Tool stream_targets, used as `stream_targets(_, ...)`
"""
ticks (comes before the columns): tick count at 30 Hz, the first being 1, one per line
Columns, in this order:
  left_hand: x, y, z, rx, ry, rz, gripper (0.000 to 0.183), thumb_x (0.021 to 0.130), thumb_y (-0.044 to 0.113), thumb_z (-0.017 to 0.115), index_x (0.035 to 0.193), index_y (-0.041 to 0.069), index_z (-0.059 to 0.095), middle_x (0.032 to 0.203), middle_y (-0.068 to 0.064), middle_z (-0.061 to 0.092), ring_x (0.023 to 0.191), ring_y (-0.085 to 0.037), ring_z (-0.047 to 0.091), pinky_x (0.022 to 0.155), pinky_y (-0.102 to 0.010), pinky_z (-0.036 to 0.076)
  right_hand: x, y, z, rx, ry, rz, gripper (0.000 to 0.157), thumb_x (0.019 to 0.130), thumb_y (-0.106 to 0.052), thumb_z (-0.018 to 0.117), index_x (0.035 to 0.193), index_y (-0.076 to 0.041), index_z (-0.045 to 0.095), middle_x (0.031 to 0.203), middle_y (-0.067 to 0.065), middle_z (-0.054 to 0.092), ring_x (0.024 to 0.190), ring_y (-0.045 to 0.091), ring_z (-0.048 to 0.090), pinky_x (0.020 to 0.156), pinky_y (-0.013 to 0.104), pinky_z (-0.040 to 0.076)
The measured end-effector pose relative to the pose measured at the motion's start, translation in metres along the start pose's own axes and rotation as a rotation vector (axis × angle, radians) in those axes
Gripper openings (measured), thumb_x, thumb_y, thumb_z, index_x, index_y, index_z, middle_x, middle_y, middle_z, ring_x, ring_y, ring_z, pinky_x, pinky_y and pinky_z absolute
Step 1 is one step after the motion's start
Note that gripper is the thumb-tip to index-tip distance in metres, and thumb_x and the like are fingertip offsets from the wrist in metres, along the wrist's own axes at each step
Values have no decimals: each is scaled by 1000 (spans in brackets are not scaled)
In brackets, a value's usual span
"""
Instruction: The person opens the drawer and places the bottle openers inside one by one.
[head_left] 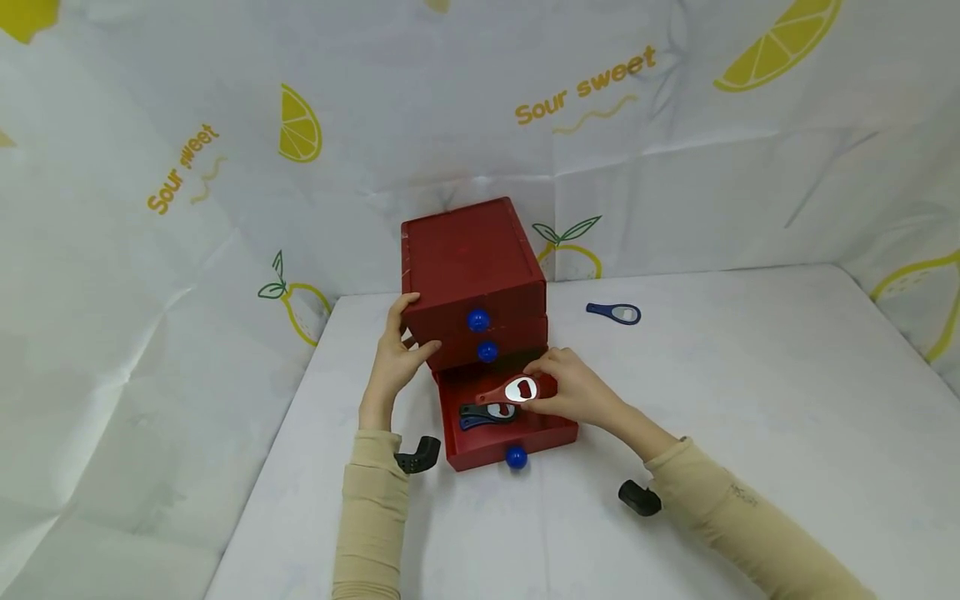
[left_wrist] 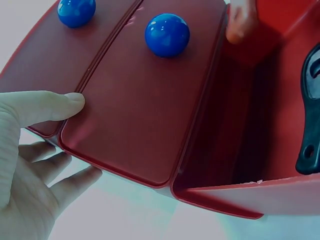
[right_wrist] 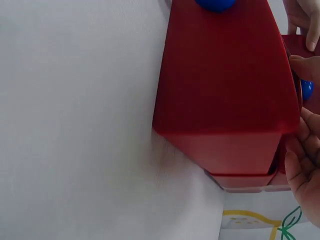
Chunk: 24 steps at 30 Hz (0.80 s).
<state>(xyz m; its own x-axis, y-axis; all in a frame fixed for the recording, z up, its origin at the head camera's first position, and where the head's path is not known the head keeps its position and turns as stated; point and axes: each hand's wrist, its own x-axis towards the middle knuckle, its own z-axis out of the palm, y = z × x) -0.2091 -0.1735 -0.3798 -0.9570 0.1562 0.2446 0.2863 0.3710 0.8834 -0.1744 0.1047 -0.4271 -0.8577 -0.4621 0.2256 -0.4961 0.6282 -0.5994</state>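
A red cabinet (head_left: 465, 250) with blue knobs has its bottom drawer (head_left: 480, 452) pulled out. My left hand (head_left: 393, 358) holds the cabinet's left front corner, the thumb on the front and the other fingers along the side. Over the open drawer, my right hand (head_left: 566, 387) pinches a red bottle opener (head_left: 491, 395) by its wide end. Below it lie a dark bottle opener (left_wrist: 311, 122) and a blue bottle opener (head_left: 474, 423) in the drawer. In the right wrist view the right hand (right_wrist: 310, 150) is partly cut off, and the drawer front hides much of its work.
Another blue bottle opener (head_left: 613, 313) lies on the white table (head_left: 712, 375), to the right of the cabinet. A white sheet (head_left: 420, 108) printed with lemons hangs close behind the cabinet. The two upper drawers are closed.
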Motion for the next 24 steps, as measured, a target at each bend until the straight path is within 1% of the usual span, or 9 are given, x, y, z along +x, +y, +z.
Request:
stream_targets(3,3,-12,0,14,11,17,74,81,-2,67,138,24,28,139,-18,42,126,-34,44,101,-55,39,3,-2,5,-17,-14,-5,43,73,-35,78,104,-8,67,100,5,60,97,21,50,81,36,48)
stream_targets(6,4,-16,0,9,12,26,74,81,-1,68,138,24,28,139,-17,42,126,-34,44,101,-55,38,7,-3,10,-66,-30,-17,44,72,-36,78,104,-8,67,98,5,60,95,19,52,80,35,49)
stream_targets(9,3,-13,-1,5,7,15,74,81,-2,67,139,22,26,140,-19,40,127,-35,42,102,-56,37,10,-4,15,-127,-37,-46,44,71,-36,79,103,-7,68,97,6,61,93,19,53,79,34,49)
stream_targets(12,1,-4,-1,-9,0,-8,74,82,-4,65,139,19,26,141,-20,38,129,-36,40,103,-56,36,13,-6,19,-183,-41,-87,43,70,-36,79,101,-7,69,95,6,62,89,19,52,77,33,47)
stream_targets(15,-1,6,-1,-18,-8,-29,73,82,-6,65,139,16,25,141,-22,37,130,-37,39,104,-56,35,16,-6,22,-231,-59,-101,43,70,-37,79,100,-8,69,94,6,62,86,18,51,75,32,44)
stream_targets(17,-1,10,-1,-18,-13,-36,73,81,-6,64,139,15,25,141,-22,37,130,-38,39,104,-55,35,17,-5,24,-261,-71,-101,43,69,-37,80,100,-8,69,93,6,62,85,19,51,74,32,43)
stream_targets(21,-1,10,-1,-13,-16,-35,73,81,-7,64,139,15,25,142,-23,36,130,-38,39,104,-55,35,17,-3,29,-317,-93,-97,43,68,-37,80,99,-9,69,92,5,62,86,20,51,75,36,42)
stream_targets(24,1,1,0,-7,-7,-18,73,82,-6,64,139,18,25,142,-21,37,130,-36,39,104,-55,36,18,-1,32,-342,-105,-94,43,68,-37,80,99,-9,69,91,4,62,87,21,50,79,38,40)
